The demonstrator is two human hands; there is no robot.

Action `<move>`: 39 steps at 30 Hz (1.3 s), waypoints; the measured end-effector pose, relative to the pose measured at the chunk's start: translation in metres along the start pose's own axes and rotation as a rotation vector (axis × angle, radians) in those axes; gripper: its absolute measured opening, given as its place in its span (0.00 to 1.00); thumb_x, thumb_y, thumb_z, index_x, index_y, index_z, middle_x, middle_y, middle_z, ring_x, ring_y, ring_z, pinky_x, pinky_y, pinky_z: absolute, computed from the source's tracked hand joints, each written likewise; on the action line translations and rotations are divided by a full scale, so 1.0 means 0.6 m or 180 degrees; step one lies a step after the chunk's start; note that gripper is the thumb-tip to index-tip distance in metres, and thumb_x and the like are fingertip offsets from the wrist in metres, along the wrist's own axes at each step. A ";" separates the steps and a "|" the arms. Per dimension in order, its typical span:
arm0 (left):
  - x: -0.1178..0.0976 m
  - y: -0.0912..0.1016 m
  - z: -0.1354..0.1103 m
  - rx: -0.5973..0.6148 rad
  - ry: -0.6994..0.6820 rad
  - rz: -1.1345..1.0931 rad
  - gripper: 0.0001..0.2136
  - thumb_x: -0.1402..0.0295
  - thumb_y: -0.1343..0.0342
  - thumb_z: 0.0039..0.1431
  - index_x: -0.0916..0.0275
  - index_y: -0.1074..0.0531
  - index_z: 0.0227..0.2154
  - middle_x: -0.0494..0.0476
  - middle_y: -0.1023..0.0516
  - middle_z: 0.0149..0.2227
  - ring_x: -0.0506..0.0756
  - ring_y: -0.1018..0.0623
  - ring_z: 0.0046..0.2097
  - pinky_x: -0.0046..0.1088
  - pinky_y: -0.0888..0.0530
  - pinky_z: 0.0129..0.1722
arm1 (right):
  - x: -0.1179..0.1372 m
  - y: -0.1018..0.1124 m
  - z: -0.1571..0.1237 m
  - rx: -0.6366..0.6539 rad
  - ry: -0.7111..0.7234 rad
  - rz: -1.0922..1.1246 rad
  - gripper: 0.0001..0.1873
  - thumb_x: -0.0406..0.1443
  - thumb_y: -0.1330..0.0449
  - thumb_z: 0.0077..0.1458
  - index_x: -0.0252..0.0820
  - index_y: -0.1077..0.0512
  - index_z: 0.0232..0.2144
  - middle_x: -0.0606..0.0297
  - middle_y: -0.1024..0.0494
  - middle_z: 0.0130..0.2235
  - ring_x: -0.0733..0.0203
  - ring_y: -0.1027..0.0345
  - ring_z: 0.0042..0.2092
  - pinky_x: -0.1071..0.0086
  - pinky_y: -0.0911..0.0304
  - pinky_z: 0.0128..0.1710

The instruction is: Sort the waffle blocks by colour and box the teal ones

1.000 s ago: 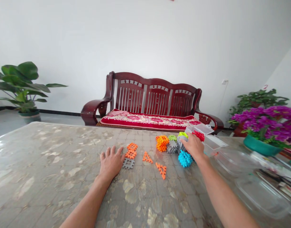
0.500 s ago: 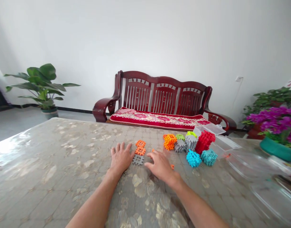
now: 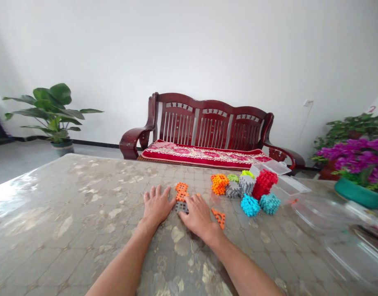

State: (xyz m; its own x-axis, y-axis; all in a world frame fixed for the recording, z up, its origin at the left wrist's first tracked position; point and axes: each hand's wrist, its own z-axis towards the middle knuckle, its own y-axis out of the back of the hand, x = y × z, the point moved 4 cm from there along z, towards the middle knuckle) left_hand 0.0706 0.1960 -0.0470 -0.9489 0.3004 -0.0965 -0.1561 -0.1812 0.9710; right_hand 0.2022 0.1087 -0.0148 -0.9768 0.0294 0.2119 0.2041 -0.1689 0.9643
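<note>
My left hand (image 3: 157,205) lies on the table with its fingers spread, the thumb close to a short column of interlocking plastic tiles. Two orange square tiles (image 3: 181,187) form the far part of that column, and a grey square tile (image 3: 181,206) is at its near end. Thumb and fingers of my right hand (image 3: 199,213) close on the grey tile's right side and hide part of it. Right of this hand, an orange triangular tile (image 3: 219,218) lies flat. Another orange bit peeks out behind the right fingers, mostly hidden.
Stacks of tiles stand at the right: orange (image 3: 220,184), grey (image 3: 247,185), red (image 3: 264,183), blue (image 3: 250,205) and teal (image 3: 270,204). Behind them is a clear plastic box (image 3: 289,187). Clear lids (image 3: 318,211) and a teal flowerpot (image 3: 358,193) are farther right.
My right hand has moved left onto the grey tile, which has shifted slightly right against the orange ones. The orange triangle, mostly covered before, now shows. My left hand stays put.
</note>
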 end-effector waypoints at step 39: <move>0.002 -0.004 0.004 0.0103 0.0026 0.0009 0.26 0.51 0.55 0.64 0.52 0.33 0.61 0.66 0.35 0.65 0.67 0.38 0.65 0.52 0.43 0.61 | -0.293 0.176 0.016 -0.0309 -0.0146 -0.1922 0.32 0.38 0.40 0.56 0.37 0.38 0.62 0.48 0.23 0.50 0.46 0.31 0.51 0.61 0.40 0.48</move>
State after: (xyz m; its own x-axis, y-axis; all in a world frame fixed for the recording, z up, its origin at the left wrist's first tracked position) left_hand 0.0707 0.1991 -0.0490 -0.9516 0.2921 -0.0953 -0.1445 -0.1517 0.9778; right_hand 0.3962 0.0954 0.0515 -0.9139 0.1898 -0.3588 -0.3935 -0.1981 0.8977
